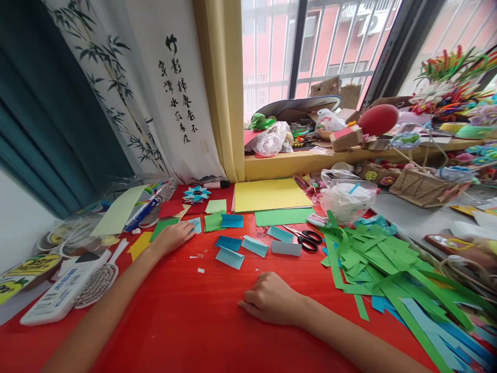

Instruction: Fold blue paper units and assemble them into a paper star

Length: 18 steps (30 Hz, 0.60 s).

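Note:
My left hand [173,237] reaches forward over the red table [186,316], its fingers lying on a small light-blue folded paper piece [195,225] next to a green piece [213,221]. My right hand [269,299] rests on the table nearer to me, fingers curled under, with nothing visible in them. Several blue folded paper pieces [230,250] lie between the two hands. Black-handled scissors [305,238] lie just beyond the right hand. A finished blue paper star [196,194] sits at the back.
A yellow sheet stack [268,194] and a green sheet [281,216] lie at the back. A heap of green and blue paper strips [384,269] fills the right side. A glue bottle [58,298] and a brush [97,282] lie left. The window sill [310,160] is cluttered.

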### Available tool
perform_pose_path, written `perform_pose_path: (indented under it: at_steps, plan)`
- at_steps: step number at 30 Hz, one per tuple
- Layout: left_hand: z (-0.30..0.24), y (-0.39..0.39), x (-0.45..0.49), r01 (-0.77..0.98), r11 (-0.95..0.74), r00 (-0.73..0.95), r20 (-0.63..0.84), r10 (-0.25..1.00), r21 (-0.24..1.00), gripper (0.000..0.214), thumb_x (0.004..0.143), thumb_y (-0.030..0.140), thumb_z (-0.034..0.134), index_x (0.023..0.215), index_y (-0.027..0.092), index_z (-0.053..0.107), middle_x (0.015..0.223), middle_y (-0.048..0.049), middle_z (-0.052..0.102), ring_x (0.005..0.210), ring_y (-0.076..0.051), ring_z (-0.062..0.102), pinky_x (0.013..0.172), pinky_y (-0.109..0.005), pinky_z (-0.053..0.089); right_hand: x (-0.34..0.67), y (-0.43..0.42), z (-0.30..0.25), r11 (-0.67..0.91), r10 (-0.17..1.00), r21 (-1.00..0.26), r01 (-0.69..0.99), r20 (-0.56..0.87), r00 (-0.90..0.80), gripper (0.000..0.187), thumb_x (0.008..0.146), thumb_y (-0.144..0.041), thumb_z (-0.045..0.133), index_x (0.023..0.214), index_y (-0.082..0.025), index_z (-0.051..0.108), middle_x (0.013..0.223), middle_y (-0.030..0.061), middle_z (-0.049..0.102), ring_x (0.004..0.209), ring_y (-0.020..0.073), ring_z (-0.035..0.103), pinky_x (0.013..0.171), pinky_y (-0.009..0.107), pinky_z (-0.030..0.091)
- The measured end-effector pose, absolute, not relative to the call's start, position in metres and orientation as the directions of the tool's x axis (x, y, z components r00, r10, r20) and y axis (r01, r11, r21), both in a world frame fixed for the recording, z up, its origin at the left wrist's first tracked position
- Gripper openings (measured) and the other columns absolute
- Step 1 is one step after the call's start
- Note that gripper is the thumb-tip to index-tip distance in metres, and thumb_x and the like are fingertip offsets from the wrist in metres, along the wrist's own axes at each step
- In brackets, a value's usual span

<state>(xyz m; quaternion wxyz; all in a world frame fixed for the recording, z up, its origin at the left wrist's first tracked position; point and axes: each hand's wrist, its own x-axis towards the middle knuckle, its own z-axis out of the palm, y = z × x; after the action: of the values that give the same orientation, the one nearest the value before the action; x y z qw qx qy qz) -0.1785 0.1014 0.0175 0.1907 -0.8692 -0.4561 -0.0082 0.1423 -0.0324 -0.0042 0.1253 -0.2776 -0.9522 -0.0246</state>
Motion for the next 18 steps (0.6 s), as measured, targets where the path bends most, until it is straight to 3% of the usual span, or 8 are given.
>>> perform_pose_path:
  at_steps: [13,18]
  plan:
    - [0.0229,0.1075,-0.1734,0.832,-0.435,0.509,0.161,0.846,-0.345,0.034,0.084,0.041,0.033,0.098,0.019,0.055,0.105,-0.0102,0.058,0.093,-0.023,0.057,0.074,-0.032,0.046,0.1431,-0.0337,-0.0047,0.845,0.520,-0.017,0.535,0.267,-0.811,0.035,0.085,-0.035,0.037,0.059,-0.017,0.051,0.049,0.0000,0.059,0.044,0.0096,0.047,0.047,0.026,0.017]
    - [0.0255,0.1073,-0.1697,0.839,-0.421,0.496,0.166,0.852,-0.345,0.039,0.081,0.048,0.035,0.099,0.018,0.054,0.103,-0.0117,0.058,0.086,-0.025,0.059,0.071,-0.036,0.047,0.1421,-0.0321,-0.0036,0.867,0.469,0.006,0.498,0.325,-0.821,0.034,0.085,-0.033,0.037,0.058,-0.017,0.050,0.049,-0.0009,0.058,0.042,0.0082,0.045,0.048,0.025,0.020]
